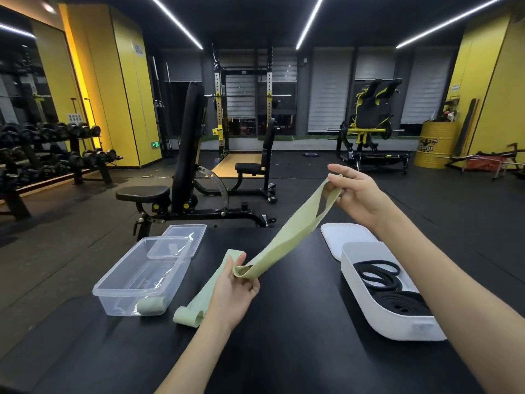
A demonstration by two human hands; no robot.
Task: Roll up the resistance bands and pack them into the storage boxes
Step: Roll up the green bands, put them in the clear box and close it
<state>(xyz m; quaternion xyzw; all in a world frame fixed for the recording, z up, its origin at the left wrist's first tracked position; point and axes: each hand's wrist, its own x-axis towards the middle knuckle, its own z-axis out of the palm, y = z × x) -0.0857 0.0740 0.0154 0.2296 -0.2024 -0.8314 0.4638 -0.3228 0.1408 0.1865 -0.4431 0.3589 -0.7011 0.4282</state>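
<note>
L hand (pixel 233 291) & R hand (pixel 358 194) grips each pinch pale green band (pixel 286 238), flat, unrolled

My left hand (pixel 233 290) is low and near, fingers curled round the green band (pixel 292 231). My right hand (pixel 356 194) is raised farther off, right of it, pinching the band's far end, forearm outstretched.

Both hands, left hand (pixel 233 291) and right hand (pixel 356 194), hold green band (pixel 287 237) (above black table (pixel 284 336)).
</note>
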